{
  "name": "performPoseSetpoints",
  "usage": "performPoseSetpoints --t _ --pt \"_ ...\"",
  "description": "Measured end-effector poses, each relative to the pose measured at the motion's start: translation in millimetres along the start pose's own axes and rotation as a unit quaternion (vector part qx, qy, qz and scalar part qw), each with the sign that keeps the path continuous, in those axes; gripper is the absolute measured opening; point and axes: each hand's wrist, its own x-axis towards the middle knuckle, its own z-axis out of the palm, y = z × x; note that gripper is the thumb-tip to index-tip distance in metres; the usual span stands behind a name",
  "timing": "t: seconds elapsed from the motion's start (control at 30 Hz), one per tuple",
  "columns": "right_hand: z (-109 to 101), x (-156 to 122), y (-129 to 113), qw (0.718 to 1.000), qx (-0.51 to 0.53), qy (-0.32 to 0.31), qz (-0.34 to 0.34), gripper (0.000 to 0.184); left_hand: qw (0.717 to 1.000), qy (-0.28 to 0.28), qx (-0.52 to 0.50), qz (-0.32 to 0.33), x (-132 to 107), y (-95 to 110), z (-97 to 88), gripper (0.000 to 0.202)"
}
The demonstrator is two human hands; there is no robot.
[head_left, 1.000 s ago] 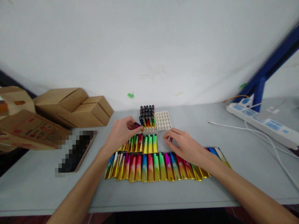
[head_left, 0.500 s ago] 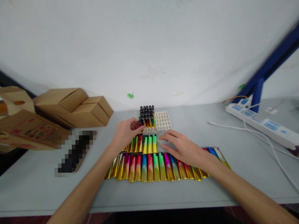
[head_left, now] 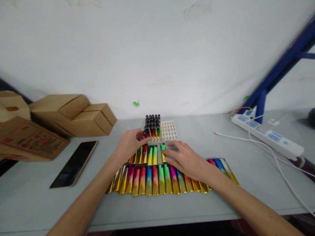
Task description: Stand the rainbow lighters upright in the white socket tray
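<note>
My left hand [head_left: 131, 141] is closed, its fingertips around a dark-topped red lighter [head_left: 145, 134] at the front left corner of a white holed tray [head_left: 155, 140]. Upright lighters with black tops [head_left: 152, 123] fill the rows behind. My right hand [head_left: 187, 160] has its thumb and fingers pinched on a green-and-yellow lighter [head_left: 162, 150], which lies on the table apart from a short row of lighters [head_left: 150, 155]. Nearer to me lies a long row of shiny gold-bottomed lighters [head_left: 155, 180], partly under my right hand and forearm.
A second white holed tray [head_left: 169, 130] sits to the right of the filled one. Left are cardboard boxes [head_left: 73, 114] and a dark phone [head_left: 75, 164]. A white power strip [head_left: 268, 134] and a white cable [head_left: 261, 142] lie at right. The wall is behind.
The right hand has come to the green-and-yellow lighter, which now lies apart to the right of its row. The left hand stays at the tray corner. The view has shifted slightly.
</note>
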Motion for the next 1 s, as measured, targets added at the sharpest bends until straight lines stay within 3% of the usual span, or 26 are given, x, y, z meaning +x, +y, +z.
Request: performPoseSetpoints --t 0.13,0.3,0.43,0.53,0.6,0.73,0.9,1.0 --pt "0.5 2.4 4.3 0.999 -0.026 0.008 0.046 0.027 1.000 0.012 0.024 -0.002 -1.3 4.9 -16.0 0.045" --pt "12.5 7.1 9.0 0.984 -0.099 0.017 0.145 0.014 0.987 0.154 0.047 0.003 -8.7 19.2 -34.8 0.054" --pt "14.8 7.8 18.7 0.981 -0.022 0.034 0.188 0.032 0.979 0.203 0.012 0.011 -15.8 30.6 -33.3 0.050" --pt "6.5 8.0 24.0 0.973 0.087 0.052 0.209 0.029 0.984 0.173 -0.036 0.026 -18.6 37.4 -23.7 0.047" --pt "-0.7 9.0 22.7 0.957 0.186 0.068 0.214 0.019 0.990 0.113 -0.085 0.029 -20.4 42.0 -15.5 0.047" --pt "-8.5 12.0 9.1 0.881 0.404 0.150 0.195 0.025 0.975 -0.034 -0.218 0.017 -26.4 53.8 1.5 0.035" --pt "-4.0 13.8 -6.9 0.823 0.500 0.206 0.174 0.033 0.938 -0.081 -0.336 0.029 -34.2 68.4 17.0 0.029" --pt "0.4 14.3 -10.3 0.804 0.515 0.237 0.180 0.043 0.927 -0.071 -0.368 0.001 -36.9 74.2 21.9 0.030"
